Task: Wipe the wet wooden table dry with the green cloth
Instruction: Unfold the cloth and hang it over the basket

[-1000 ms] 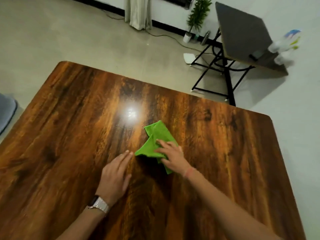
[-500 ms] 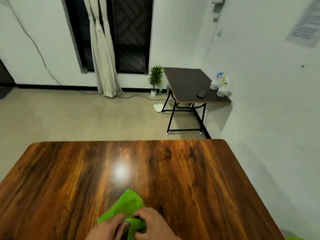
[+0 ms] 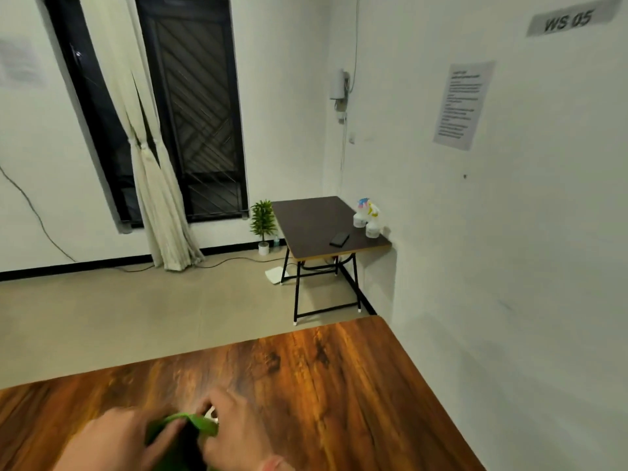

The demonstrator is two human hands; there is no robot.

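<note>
The green cloth (image 3: 193,423) is bunched between both hands at the bottom edge of the head view, over the glossy wooden table (image 3: 339,385). My left hand (image 3: 115,443) grips its left side, fingers curled over the fabric. My right hand (image 3: 238,433) grips its right side. Both hands are blurred, and most of the cloth is hidden under them. I cannot tell whether the cloth touches the table.
A white wall (image 3: 509,266) runs along the table's right edge. Beyond the far edge lies bare floor, then a small dark side table (image 3: 319,226) with spray bottles (image 3: 367,219) and a phone (image 3: 339,239), a potted plant (image 3: 263,226) and a curtain (image 3: 153,181).
The view has tilted up from the table to the room. My left hand has moved from flat on the wood onto the cloth, and both hands have gathered it into a bunch.
</note>
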